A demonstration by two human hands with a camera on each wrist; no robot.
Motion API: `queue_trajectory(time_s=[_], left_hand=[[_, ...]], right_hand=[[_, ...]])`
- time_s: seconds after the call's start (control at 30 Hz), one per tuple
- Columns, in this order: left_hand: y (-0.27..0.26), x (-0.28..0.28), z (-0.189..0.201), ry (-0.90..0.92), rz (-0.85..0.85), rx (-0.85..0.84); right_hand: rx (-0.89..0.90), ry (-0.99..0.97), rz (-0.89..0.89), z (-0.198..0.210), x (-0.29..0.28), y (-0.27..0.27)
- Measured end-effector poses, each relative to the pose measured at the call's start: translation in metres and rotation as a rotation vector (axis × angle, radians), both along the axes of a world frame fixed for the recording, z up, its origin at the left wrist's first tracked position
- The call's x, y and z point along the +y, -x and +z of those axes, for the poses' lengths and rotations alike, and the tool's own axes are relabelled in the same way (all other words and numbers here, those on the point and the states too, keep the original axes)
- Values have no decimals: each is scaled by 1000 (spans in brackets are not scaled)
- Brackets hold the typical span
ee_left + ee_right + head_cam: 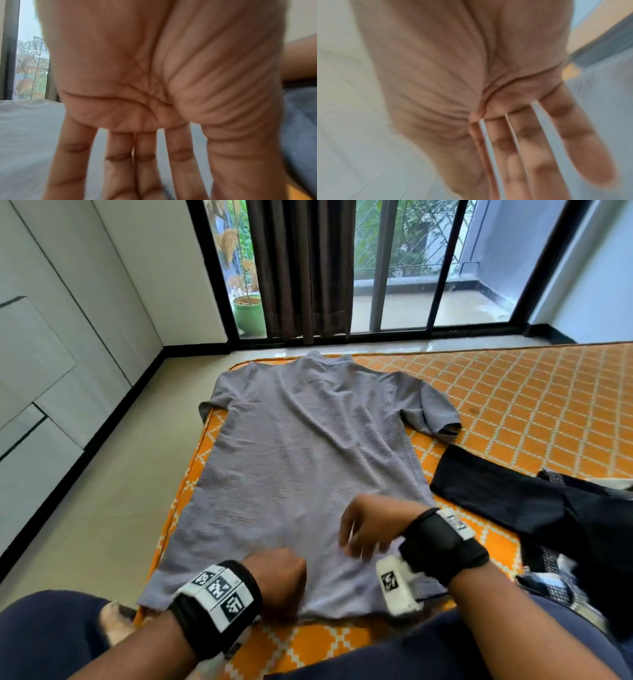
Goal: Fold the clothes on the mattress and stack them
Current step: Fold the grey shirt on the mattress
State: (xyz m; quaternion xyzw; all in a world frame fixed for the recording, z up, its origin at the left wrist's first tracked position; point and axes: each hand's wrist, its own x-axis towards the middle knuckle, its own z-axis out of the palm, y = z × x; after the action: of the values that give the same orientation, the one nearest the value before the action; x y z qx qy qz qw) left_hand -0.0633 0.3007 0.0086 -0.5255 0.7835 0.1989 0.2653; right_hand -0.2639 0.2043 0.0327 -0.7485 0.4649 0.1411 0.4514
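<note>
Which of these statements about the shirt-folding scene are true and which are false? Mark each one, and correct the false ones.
1. The grey shirt lies spread flat on the orange patterned mattress. True.
2. The shirt is already folded in half. False: it lies open at full length, with both short sleeves out to the sides.
3. Both the left hand and the right hand are over the shirt's near hem end. True.
4. The right hand grips a bunch of the fabric. False: its fingers are straight and spread, holding nothing.
5. Dark clothes lie to the right of the shirt. True.
6. The green pot stands on the mattress. False: it stands outside, beyond the window bars.
</note>
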Motion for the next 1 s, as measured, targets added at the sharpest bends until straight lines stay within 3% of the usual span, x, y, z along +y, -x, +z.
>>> queue_trajectory(time_s=[0.07, 0.13, 0.17, 0.23, 0.3, 0.43, 0.63, 0.8, 1.0], left_hand=[[0, -4, 6, -62, -12, -14], [4, -10, 12, -22, -16, 15], [9, -12, 13, 52, -21, 43], [24, -17, 11, 209, -63, 139], [48, -21, 5, 226, -146, 277], [91, -24, -8, 49, -296, 404], [108, -31, -6, -139, -408, 385], [108, -67, 8, -94, -200, 485], [138, -173, 34, 385, 18, 373]], right_hand=[[-43, 237, -266, 2, -26, 36], [82, 453, -463, -5, -47, 74], [182, 472, -518, -9, -54, 89], [309, 397, -555, -19, -60, 105], [300, 328, -593, -28, -65, 109], [243, 267, -648, -48, -77, 114], [283, 215, -628, -34, -69, 120], [279, 290, -705, -24, -65, 122], [140, 398, -887, -26, -89, 124]])
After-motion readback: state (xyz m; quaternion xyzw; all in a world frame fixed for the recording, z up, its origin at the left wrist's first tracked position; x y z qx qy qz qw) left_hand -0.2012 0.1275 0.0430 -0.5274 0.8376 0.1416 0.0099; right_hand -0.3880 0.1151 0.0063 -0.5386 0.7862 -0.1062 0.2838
